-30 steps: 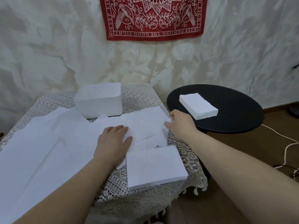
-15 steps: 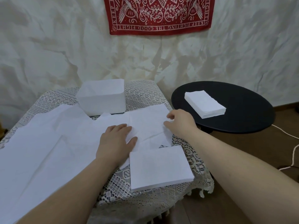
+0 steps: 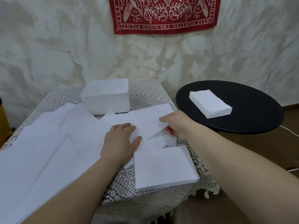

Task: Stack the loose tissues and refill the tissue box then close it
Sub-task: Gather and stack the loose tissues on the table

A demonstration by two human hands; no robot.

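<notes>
Loose tissues [image 3: 53, 147], spread across the lace-covered table [image 3: 145, 198], are pressed flat at centre frame by the left hand [image 3: 120, 141], fingers straight. One tissue's lifted edge [image 3: 155, 131] is pinched by the right hand [image 3: 176, 126]. The white tissue box [image 3: 106, 97] is placed behind, upper centre.

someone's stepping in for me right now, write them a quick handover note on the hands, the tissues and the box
Left hand: flat, fingers straight, pressing the loose tissues down on the lace-covered table.
Right hand: pinching the lifted edge of one sheet.
Tissue box: at the back of the table, open on top.
Neat stack: at the table's front right corner. Second stack: on the black round table.
Done: two stacks made.
Left: gather the many spread sheets, stack them, fill the box, close it. No lid is clearly visible.
</notes>
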